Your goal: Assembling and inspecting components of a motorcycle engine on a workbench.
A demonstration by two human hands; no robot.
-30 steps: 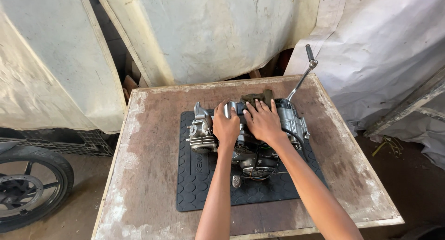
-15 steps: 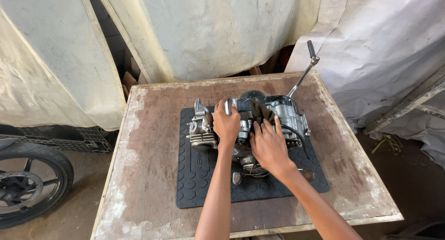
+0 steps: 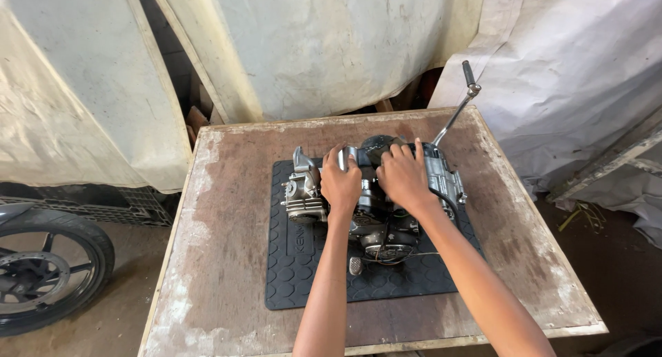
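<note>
A grey motorcycle engine point(image 3: 303, 191) lies on a black rubber mat point(image 3: 296, 274) on a worn wooden table point(image 3: 221, 219). My left hand point(image 3: 340, 181) grips the top of the engine near its left-centre. My right hand point(image 3: 403, 174) rests on the engine's upper right part, fingers spread over the casing. A long kick lever point(image 3: 455, 109) with a black grip sticks up and to the right from the engine. A small pedal point(image 3: 355, 265) shows below the engine.
A motorcycle wheel point(image 3: 41, 274) stands on the floor at the left beside a dark plastic crate point(image 3: 103, 202). Pale tarpaulin sheets point(image 3: 310, 47) hang behind the table and at both sides.
My right hand dropped toward the engine's lower right half a second ago and is now back on its upper part. My left hand stayed on the engine.
</note>
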